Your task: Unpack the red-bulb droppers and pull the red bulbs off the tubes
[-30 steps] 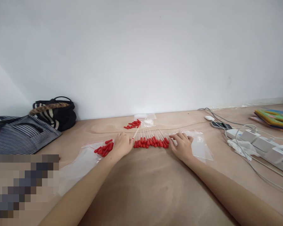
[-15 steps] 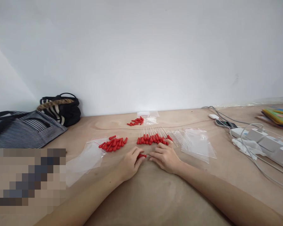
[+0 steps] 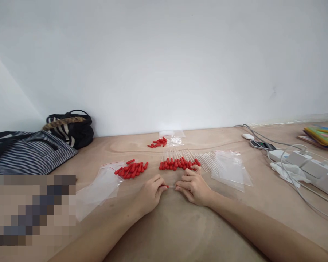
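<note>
My left hand (image 3: 153, 191) is closed, pinching a red rubber dropper bulb (image 3: 167, 186) between thumb and fingers. Opposite it, my right hand (image 3: 192, 185) grips a thin clear dropper tube (image 3: 172, 187), whose end meets the bulb's mouth. How deep the tube sits in the bulb I cannot tell. Just beyond the hands lies a row of droppers with red bulbs (image 3: 177, 163), their tubes (image 3: 177, 153) pointing away. Loose red bulbs (image 3: 131, 169) are heaped on a clear bag to the left. Bare tubes (image 3: 209, 160) lie side by side to the right.
A clear zip bag (image 3: 231, 169) lies beside the bare tubes, another bag (image 3: 98, 191) at left. More small red bulbs (image 3: 157, 142) and tubes (image 3: 176, 141) are near the wall. Striped bag (image 3: 35, 153) stands at left; chargers (image 3: 314, 169) and cables (image 3: 285, 171) at right.
The fingers of my left hand now cover more of the red bulb, and its mouth points at the tube. Both hands appear slightly lower, as does the whole scene.
</note>
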{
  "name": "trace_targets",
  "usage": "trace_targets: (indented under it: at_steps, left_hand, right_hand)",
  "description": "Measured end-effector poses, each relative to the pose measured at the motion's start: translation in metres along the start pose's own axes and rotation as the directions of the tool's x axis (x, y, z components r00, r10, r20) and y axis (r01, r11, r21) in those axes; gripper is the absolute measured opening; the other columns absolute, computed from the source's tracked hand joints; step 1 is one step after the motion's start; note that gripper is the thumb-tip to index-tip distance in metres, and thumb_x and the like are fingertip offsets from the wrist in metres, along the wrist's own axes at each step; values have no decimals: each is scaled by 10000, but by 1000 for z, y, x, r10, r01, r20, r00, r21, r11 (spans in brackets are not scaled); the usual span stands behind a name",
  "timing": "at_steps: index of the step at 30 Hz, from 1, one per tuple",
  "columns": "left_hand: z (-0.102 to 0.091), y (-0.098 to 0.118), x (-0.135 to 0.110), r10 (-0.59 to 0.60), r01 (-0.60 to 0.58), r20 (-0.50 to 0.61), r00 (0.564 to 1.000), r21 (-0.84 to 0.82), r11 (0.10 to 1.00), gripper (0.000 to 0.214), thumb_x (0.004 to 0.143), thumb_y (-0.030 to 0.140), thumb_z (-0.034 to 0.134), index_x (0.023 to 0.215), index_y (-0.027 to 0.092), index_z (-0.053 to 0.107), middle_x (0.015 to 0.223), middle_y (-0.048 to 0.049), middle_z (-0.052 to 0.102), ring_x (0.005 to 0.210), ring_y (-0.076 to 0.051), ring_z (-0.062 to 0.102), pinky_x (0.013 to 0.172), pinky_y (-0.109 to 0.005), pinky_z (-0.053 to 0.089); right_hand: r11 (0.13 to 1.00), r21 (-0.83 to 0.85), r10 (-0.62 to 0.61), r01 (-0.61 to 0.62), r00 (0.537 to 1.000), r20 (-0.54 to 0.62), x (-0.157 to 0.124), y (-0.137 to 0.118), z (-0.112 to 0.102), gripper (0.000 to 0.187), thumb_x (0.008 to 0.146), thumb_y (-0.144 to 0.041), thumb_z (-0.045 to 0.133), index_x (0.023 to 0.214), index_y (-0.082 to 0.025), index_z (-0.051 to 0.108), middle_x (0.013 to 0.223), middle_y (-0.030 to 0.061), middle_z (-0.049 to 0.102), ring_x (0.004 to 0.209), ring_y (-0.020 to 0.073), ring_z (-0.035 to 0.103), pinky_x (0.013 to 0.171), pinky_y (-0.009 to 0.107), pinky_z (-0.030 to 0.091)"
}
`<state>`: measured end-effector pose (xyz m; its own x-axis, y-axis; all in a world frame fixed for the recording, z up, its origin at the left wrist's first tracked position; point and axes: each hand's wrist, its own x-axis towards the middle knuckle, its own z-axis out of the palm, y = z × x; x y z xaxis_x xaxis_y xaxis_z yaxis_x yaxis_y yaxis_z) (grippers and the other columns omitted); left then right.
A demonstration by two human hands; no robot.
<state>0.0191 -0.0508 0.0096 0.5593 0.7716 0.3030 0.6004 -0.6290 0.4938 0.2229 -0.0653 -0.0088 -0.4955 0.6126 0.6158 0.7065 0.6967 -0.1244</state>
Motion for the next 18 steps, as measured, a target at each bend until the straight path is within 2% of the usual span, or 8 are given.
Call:
trace_targets:
  at_steps: [3, 6, 9, 11, 13, 15, 18]
  left_hand:
    - [-2, -1, -1, -22, 22, -29, 999, 5, 1000, 185, 840, 200, 404, 702, 182, 525, 752, -18, 528, 682, -145, 520, 657, -270, 433]
    - [-1, -1, -2, -19, 20, -60, 998, 15, 1000, 163, 845, 213, 404, 792, 187, 556, 805, -25, 527, 707, -144, 530, 680, -270, 445]
    - [1, -2, -2, -9, 13, -98, 995, 43, 999, 177, 835, 174, 390, 869, 185, 563, 838, -36, 526, 724, -146, 541, 683, -270, 454]
    - [2, -3, -2, 2, 4, -107, 994, 54, 999, 193, 822, 149, 388, 882, 184, 567, 840, -40, 529, 728, -147, 545, 682, -270, 459]
    - [3, -3, -2, 2, 4, -106, 994, 54, 999, 204, 816, 143, 388, 885, 188, 574, 847, -42, 535, 731, -146, 549, 680, -270, 463]
    - [4, -4, -2, -7, 12, -106, 994, 43, 999, 214, 817, 150, 387, 914, 193, 573, 862, -44, 545, 726, -142, 554, 670, -266, 466]
    - [5, -5, -3, -66, 69, -132, 989, 19, 997, 216, 808, 167, 404, 974, 199, 539, 861, -37, 573, 690, -134, 558, 633, -254, 469]
  right_hand:
    - [997, 26, 80, -78, 995, -61, -2, 3, -2, 245, 857, -262, 420, 760, -213, 640, 580, -20, 546, 673, 114, 427, 805, 337, 195]
    - [975, -8, 216, -220, 965, -151, -1, 11, -3, 257, 853, -207, 380, 942, -210, 621, 675, -2, 580, 697, 121, 454, 779, 318, 213]
    - [887, -98, 415, -451, 872, -261, 1, 31, -6, 294, 817, -175, 369, 1002, -176, 597, 727, 30, 597, 758, 154, 483, 742, 314, 216]
    - [786, -137, 537, -603, 776, -330, 1, 49, -10, 281, 787, -177, 376, 950, -152, 604, 752, 53, 616, 792, 179, 493, 733, 322, 209]
    - [709, -164, 609, -686, 713, -348, -1, 66, -13, 269, 776, -186, 366, 894, -150, 606, 793, 69, 634, 816, 195, 499, 726, 329, 201]
    - [678, -201, 637, -707, 701, -319, -4, 78, -13, 266, 775, -195, 359, 857, -153, 609, 815, 75, 642, 829, 202, 500, 716, 331, 196]
    - [680, -261, 636, -685, 728, -254, -7, 85, -9, 262, 773, -199, 362, 822, -158, 617, 816, 75, 644, 840, 206, 495, 706, 334, 193]
